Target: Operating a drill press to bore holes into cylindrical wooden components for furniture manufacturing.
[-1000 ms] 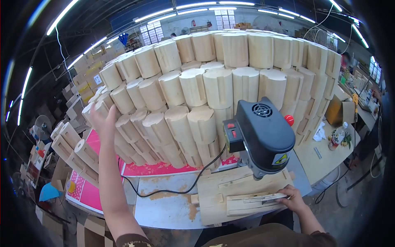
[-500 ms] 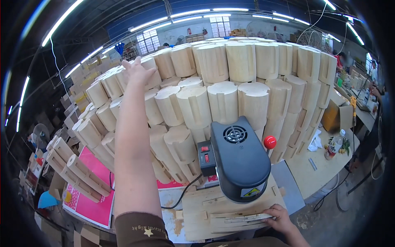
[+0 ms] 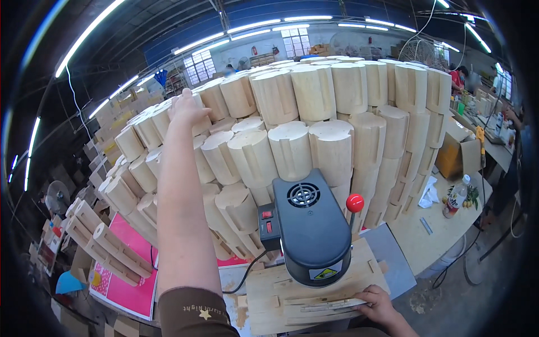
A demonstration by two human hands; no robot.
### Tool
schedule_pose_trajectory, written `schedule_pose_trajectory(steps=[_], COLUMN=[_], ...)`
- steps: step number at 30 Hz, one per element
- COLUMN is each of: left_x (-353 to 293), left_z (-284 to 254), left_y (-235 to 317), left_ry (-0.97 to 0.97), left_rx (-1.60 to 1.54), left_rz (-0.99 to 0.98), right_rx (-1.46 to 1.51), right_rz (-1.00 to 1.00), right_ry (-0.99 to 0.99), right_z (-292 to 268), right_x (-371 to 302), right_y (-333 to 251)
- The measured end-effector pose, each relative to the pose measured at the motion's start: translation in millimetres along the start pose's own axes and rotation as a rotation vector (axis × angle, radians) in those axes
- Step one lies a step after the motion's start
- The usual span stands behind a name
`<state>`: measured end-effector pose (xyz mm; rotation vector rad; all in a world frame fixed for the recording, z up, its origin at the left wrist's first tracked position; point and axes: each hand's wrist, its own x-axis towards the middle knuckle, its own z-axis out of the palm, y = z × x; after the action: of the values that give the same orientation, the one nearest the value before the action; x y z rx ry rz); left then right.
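So the wooden block (image 3: 201,127) is at 10 o'clock, in the top row of the stack (image 3: 314,95), and the left hand (image 3: 188,108) is now right up at it. A second ago that hand was lower, over toward 9. Fingers look spread, can't tell if they've got a grip. Meanwhile the right hand (image 3: 375,303) still pinches a thin wooden strip (image 3: 337,304) over the board (image 3: 261,283) at 5, below the black machine (image 3: 314,230).
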<state>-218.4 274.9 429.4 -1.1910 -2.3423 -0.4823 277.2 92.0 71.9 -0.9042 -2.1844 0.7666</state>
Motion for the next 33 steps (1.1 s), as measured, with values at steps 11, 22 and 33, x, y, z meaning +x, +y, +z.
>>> schedule_pose_trajectory(steps=[11,22,33], left_x=[-9.1,5.7,-10.0], left_z=[1.2,20.9,22.9], left_y=[17.2,3.6,21.3], left_ry=[0.102,0.291,0.277], left_rx=[0.016,-0.221,-0.144], left_rz=[-0.182,-0.224,-0.261], right_rx=[0.010,0.018,0.041], right_rz=[0.010,0.013,0.204], right_ry=[-0.018,-0.026,-0.251], right_z=[0.6,0.6,-5.0], right_x=[1.8,0.4,0.4], right_y=[-5.0,-3.6,-4.9])
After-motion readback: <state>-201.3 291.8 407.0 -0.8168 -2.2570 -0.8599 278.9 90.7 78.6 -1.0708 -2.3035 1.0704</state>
